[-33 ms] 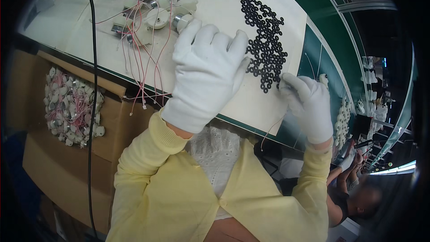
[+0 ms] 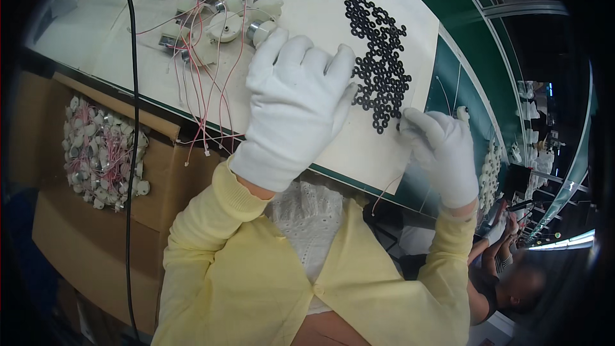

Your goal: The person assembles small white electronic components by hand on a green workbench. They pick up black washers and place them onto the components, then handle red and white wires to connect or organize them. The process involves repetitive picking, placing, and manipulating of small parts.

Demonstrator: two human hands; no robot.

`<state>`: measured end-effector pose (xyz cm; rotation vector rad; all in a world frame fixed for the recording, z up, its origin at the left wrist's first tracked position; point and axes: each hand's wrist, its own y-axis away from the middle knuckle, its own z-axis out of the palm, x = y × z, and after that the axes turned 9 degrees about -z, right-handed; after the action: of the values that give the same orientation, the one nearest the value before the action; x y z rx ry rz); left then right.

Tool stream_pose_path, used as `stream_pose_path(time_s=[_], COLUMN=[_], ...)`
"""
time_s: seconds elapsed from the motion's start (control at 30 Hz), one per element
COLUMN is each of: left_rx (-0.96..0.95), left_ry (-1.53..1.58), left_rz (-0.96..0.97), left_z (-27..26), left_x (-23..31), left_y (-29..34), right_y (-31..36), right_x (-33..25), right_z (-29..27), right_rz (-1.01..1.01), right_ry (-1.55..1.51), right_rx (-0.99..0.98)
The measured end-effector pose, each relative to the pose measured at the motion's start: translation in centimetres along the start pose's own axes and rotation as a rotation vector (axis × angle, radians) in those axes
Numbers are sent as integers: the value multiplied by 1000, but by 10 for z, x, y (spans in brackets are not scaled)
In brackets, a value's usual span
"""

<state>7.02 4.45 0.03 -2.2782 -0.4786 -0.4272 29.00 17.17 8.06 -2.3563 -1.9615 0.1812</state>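
Note:
In a white glove, my left hand lies palm down over the white sheet. Its fingers are bent and their tips point away; whatever is beneath the palm is hidden. A small round motor touches or nearly touches its outer fingers. My right hand, also gloved, has its thumb and fingertips drawn together at the near right edge of a patch of small black rings. What it grips is hidden. A thin pinkish wire trails below the right hand over the table edge.
A cluster of white and silver motors with tangled red and white wires lies at the far left. A cardboard box on the left holds many motors. A black cable hangs in front. Another person sits right.
My right hand has shifted very slightly toward me and to the right. The left hand has stayed in place.

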Motion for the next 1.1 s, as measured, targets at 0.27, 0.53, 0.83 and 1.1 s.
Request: stream_pose_path(time_s=[0.27,0.53,0.83,1.1], left_rx=[-24,-53,-106,-107], left_ry=[46,60,47,77], left_rz=[-5,2,17,67], left_z=[-1,-3,-11,-12], left_x=[-2,-2,2,0], left_y=[1,0,-1,-3], right_y=[10,7,46,118], right_x=[-5,-8,-2,-37], right_z=[-14,-14,10,-15], right_rz=[22,57,35,230], right_ry=[72,47,377,209], right_rx=[-229,-257,30,-91])
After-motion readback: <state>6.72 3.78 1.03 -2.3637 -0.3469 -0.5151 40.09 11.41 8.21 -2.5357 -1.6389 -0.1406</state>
